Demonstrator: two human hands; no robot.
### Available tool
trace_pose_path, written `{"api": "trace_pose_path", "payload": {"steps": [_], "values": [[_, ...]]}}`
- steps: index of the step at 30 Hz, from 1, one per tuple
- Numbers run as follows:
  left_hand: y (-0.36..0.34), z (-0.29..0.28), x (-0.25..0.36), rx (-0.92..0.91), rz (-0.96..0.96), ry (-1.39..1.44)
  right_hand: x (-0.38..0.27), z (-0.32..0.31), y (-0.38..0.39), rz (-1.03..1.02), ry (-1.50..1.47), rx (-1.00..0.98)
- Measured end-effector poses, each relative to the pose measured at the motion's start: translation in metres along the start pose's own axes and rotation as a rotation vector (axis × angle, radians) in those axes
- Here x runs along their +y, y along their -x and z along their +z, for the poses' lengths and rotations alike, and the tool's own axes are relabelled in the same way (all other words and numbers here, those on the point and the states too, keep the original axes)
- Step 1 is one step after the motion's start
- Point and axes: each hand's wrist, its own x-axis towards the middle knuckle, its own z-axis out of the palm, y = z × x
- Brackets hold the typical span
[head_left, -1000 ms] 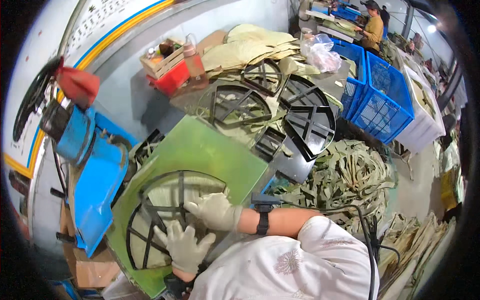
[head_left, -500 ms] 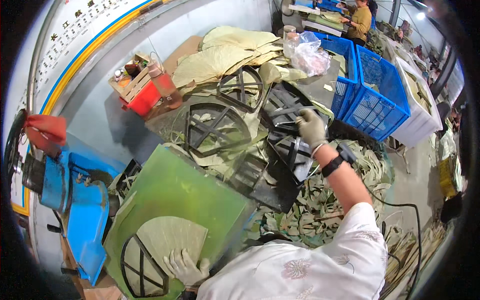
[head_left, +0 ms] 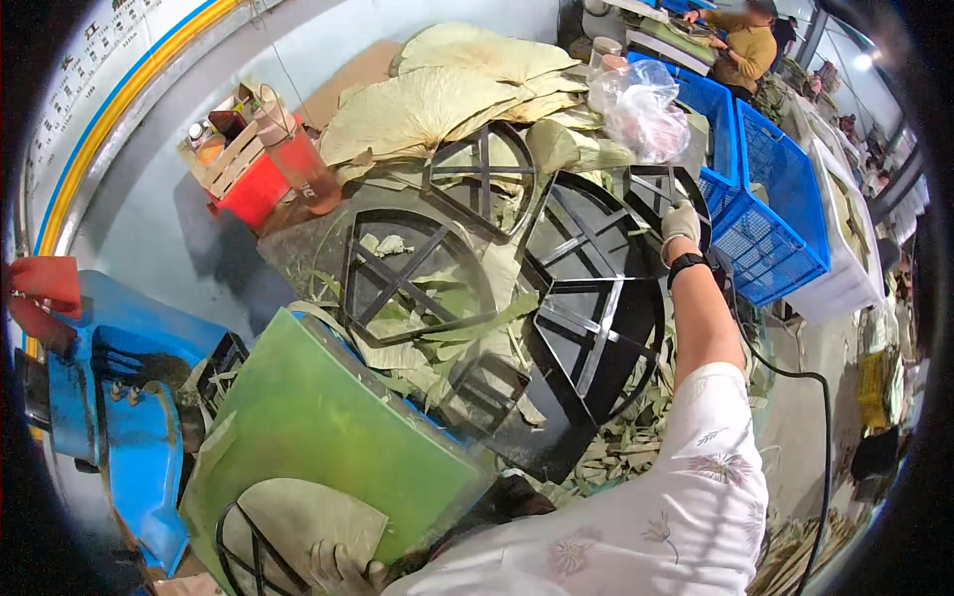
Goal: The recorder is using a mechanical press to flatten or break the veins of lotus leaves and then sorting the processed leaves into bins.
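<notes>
My right hand (head_left: 681, 223), in a pale glove with a black band at the wrist, is closed on the edge or a bar of a small black fan-shaped cutting die (head_left: 648, 186). Its fingertips are partly hidden. Just left of it lie a larger die (head_left: 593, 238) with crossed bars and another die (head_left: 603, 336). At the lower edge my gloved left hand (head_left: 343, 570) rests with fingers spread on a pale, flat dried leaf (head_left: 308, 512). Beside that hand, a black die (head_left: 255, 552) lies over the leaf's left part. Both sit on a green cutting board (head_left: 328, 397).
Two more dies (head_left: 412, 283) (head_left: 484, 179) lie among leaf scraps, before a stack of dried leaves (head_left: 427, 109). Blue crates (head_left: 765, 214) stand right of a plastic bag (head_left: 641, 111). A blue machine (head_left: 144, 437) is at left, a red box (head_left: 260, 191) behind. A person (head_left: 745, 50) works far off.
My right hand has reached farther away and to the right, onto the small die near the crates. My left hand stays on the leaf. The whole view has shifted.
</notes>
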Motion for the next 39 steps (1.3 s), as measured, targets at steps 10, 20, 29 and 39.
{"api": "trace_pose_path", "payload": {"steps": [10, 20, 29, 39], "values": [[0.005, -0.017, 0.011, -0.154, -0.111, -0.003, -0.104, 0.037, 0.051, -0.460, 0.230, 0.188], [-0.001, 0.000, 0.006, 0.235, -0.195, 0.033, -0.309, -0.002, 0.392, -1.618, -0.516, -0.473], [0.101, -0.049, -0.041, 0.429, -0.427, 0.124, -0.327, -0.103, 0.693, -2.185, -0.582, -0.917], [0.150, -0.073, -0.096, 0.113, -0.559, 0.207, -0.318, -0.082, 0.804, -2.450, -0.051, -0.891]]}}
